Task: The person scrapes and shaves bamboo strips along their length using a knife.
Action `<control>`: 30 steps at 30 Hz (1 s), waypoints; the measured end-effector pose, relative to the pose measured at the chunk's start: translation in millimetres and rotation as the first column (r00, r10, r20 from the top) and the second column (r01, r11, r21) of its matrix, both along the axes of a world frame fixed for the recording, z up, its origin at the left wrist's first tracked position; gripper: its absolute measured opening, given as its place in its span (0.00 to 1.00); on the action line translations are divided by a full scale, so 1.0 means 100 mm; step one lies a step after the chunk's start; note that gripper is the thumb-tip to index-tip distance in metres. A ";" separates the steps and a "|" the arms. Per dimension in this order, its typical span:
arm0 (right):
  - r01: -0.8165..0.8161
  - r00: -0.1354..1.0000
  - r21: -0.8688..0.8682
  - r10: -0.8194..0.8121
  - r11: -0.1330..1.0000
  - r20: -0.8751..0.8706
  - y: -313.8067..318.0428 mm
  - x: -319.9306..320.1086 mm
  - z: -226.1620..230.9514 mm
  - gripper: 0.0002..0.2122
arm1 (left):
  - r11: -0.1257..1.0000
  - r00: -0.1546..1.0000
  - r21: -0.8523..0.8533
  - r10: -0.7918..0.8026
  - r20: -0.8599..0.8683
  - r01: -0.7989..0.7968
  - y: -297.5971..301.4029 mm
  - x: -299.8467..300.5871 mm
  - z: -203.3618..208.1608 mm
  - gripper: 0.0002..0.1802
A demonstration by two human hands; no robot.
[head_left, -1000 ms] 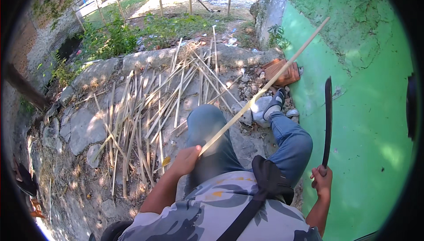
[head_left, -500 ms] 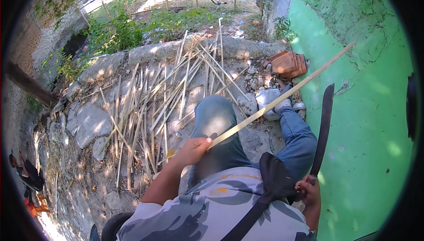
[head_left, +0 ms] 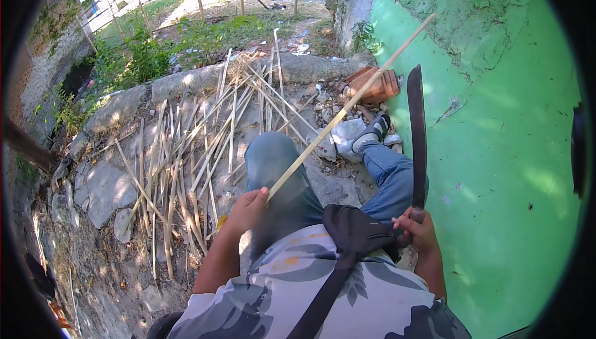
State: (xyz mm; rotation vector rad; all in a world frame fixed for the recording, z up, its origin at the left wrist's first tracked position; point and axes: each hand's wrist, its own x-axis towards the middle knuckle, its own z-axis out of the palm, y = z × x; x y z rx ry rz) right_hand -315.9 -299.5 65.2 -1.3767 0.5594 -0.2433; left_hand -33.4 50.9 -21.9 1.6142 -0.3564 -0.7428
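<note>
My left hand is closed on the lower part of a long, pale wooden strip. The strip slants up and away to the right, past my bent knee, and its far end overlaps the green wall in view. In my right hand is the handle of a machete, its dark, broad blade pointing upward to the right of the strip. Blade and strip are apart. Left of my knee, a loose heap of similar strips lies crisscrossed on the ground.
A green wall stands close on my right. Reddish clay tiles and broken stones lie by my sandalled foot. A low stone ledge runs beyond the strips, with plants behind it. A black bag rests on my lap.
My right hand has raised the machete, its blade now more upright. The strip in my left hand tilts more steeply. The whole view has shifted, moving the surroundings leftward.
</note>
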 end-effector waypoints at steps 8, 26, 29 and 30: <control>-0.098 0.994 -0.834 0.009 0.543 -0.111 -0.36 1.01 0.46 0.11 | 0.997 0.999 -0.062 0.037 -0.012 -0.038 0.00 0.02 -0.11 0.26; -0.086 0.935 -0.951 0.354 0.296 0.026 -0.89 2.57 -0.49 0.08 | 0.926 0.964 0.330 0.101 0.247 -0.182 0.10 -0.01 0.26 0.25; -0.150 0.905 -0.979 0.418 0.137 -0.080 -0.85 2.51 -0.37 0.09 | 0.929 0.990 0.357 0.048 0.133 -0.093 0.11 -0.08 0.37 0.26; -0.193 0.901 -0.967 0.420 0.166 -0.107 -0.86 2.48 -0.40 0.08 | 0.920 0.994 0.387 0.030 0.101 -0.067 0.12 -0.13 0.36 0.26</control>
